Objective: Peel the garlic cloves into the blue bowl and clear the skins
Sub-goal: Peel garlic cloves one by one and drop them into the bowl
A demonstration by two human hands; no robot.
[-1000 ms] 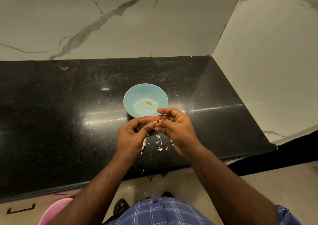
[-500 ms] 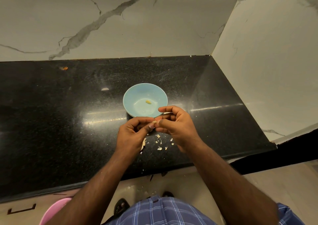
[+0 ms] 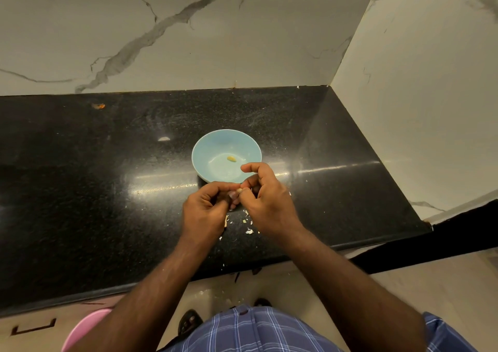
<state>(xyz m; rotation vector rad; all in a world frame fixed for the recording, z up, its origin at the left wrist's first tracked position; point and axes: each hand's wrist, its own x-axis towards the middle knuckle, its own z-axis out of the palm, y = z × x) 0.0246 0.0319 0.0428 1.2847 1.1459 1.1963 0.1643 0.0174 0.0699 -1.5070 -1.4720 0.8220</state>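
Bowl w/ one peeled clove; both hands' fingers pinching garlic clove.

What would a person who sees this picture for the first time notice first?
Probably the blue bowl in the middle of the black counter, with one peeled clove inside. Just in front of it, the left hand and right hand meet, pinching a garlic clove between their fingertips. Pale skins lie scattered on the counter beneath the hands.
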